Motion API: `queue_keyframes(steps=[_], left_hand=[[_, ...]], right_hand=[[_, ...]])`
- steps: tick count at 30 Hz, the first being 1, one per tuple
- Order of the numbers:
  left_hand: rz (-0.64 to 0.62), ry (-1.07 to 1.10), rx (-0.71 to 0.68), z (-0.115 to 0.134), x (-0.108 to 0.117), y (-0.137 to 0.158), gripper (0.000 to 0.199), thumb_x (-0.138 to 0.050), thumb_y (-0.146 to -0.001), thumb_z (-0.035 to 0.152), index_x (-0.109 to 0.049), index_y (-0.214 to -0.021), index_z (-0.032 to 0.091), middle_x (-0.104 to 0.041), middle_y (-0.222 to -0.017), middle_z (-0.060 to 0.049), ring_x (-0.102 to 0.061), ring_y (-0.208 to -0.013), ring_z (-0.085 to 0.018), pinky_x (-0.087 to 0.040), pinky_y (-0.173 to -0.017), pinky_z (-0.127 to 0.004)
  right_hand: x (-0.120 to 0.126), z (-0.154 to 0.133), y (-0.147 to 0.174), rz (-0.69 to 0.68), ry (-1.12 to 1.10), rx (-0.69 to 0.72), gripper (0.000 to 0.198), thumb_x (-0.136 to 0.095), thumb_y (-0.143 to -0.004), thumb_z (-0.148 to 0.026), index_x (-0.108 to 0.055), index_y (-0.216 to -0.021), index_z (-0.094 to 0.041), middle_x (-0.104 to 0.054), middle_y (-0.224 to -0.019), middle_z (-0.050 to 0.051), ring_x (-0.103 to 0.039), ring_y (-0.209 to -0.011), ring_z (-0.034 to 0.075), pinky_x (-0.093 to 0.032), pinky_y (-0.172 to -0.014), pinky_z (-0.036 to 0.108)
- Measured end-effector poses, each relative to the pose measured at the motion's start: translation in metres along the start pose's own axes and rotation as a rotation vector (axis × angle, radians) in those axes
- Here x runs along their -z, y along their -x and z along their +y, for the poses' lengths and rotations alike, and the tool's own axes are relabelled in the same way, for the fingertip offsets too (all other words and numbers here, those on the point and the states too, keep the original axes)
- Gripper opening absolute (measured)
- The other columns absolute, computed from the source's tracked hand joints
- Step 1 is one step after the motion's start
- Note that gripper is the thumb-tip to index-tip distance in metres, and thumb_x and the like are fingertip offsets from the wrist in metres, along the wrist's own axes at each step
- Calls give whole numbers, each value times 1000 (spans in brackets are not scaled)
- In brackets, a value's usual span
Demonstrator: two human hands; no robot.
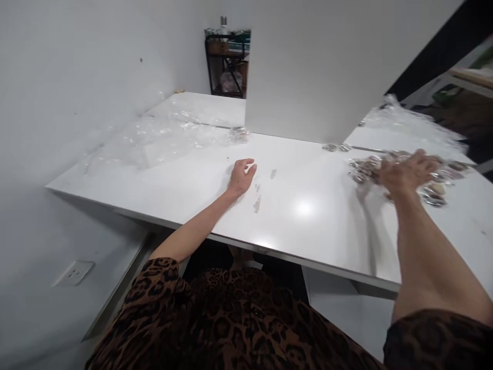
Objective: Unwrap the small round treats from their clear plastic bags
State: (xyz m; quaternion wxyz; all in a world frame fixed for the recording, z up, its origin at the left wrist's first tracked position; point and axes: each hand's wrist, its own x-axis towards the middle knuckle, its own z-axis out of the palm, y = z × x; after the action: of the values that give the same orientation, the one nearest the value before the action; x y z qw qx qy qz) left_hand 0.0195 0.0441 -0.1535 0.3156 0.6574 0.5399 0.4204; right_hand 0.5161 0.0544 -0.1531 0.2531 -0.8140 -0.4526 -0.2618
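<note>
My left hand (pixel 242 177) rests on the white tabletop (pixel 300 174), its fingers loosely curled with a gap between thumb and forefinger, and nothing shows in it. On the right, my right hand (pixel 404 174) lies with fingers spread over a pile of small brownish pieces in clear wrappers (pixel 364 168). Blur hides what those pieces are, and the hand covers part of the pile. Two similar wrapped pieces (pixel 336 147) sit just behind it, near the upright white panel. Another small wrapped clump (pixel 239 134) is at the panel's left end.
Clear plastic bags (pixel 165 139) spread over the table's left side, against the wall. More clear plastic (pixel 408 123) lies at the back right. An upright white panel (pixel 308 72) stands across the table's middle. Greyish marks (pixel 257 203) show near my left hand. Behind stands a black shelf rack (pixel 227 64).
</note>
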Motion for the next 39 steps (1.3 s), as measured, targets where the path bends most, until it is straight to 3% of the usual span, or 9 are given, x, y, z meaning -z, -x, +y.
queue_keyframes(steps=[3,10,14,18,22,26,30,35,39], left_hand=[[26,-282,-2,-4,8,-29,37,-53,-101,31,-63,-136,20,-47,-159,-15,-45,-147,-28,-43,-119,-44],[96,-703,16,-14,27,-125,68,-49,-96,16,-35,-162,15,-17,-176,-14,-10,-164,-33,-13,-132,-52],[28,-747,85,-27,26,-147,69,-50,-91,8,-38,-159,8,-42,-162,-23,-23,-160,-35,-10,-130,-55],[-19,-699,80,-29,19,-125,40,-42,-95,8,-66,-127,10,-63,-139,-21,-53,-137,-34,-32,-118,-51],[-136,-375,39,-13,16,-76,22,-50,-97,23,-72,-101,19,-73,-106,-9,-64,-105,-25,-47,-97,-38],[-376,74,35,13,25,-23,17,-62,-91,33,-69,-90,17,-62,-75,-1,-55,-71,-14,-44,-70,-27],[-571,356,35,44,37,6,16,-72,-85,30,-69,-83,14,-57,-71,1,-48,-64,-8,-40,-64,-25],[-381,492,115,59,48,5,37,-69,-92,53,-70,-102,17,-65,-83,-4,-55,-66,-9,-47,-66,-25],[-238,426,224,48,41,3,66,-30,-102,71,-59,-138,24,-73,-115,-11,-70,-97,-19,-57,-84,-31]], right_hand=[[-8,-20,23,-89,-159,-82,87,-64,-85,-61,-44,-148,-5,-44,-145,40,-40,-137,48,-34,-103,71],[20,-100,111,-1,-487,352,67,-48,-91,-52,-48,-147,-16,-56,-141,27,-49,-139,41,-36,-116,63],[30,-104,116,22,-505,392,61,-49,-91,-49,-52,-143,-18,-59,-138,25,-52,-138,40,-39,-117,61],[30,-94,113,-17,-502,374,54,-48,-92,-47,-56,-138,-20,-63,-135,23,-54,-136,39,-40,-116,61],[36,-103,118,-75,-588,341,54,-49,-92,-50,-59,-132,-16,-65,-130,25,-57,-130,40,-44,-112,61],[63,-143,135,-295,-753,522,66,-57,-91,-60,-54,-143,-19,-58,-144,22,-52,-136,39,-49,-108,60],[95,-196,149,-411,-835,703,64,-59,-92,-66,-56,-142,-26,-52,-153,17,-45,-144,39,-42,-115,62],[112,-234,151,-635,-1295,339,49,-70,-84,-71,-61,-82,-23,-70,-88,7,-66,-85,23,-57,-82,43],[109,-244,156,-769,-1652,-85,60,-85,-66,-70,-49,-75,-22,-62,-74,0,-57,-62,12,-50,-54,26]])
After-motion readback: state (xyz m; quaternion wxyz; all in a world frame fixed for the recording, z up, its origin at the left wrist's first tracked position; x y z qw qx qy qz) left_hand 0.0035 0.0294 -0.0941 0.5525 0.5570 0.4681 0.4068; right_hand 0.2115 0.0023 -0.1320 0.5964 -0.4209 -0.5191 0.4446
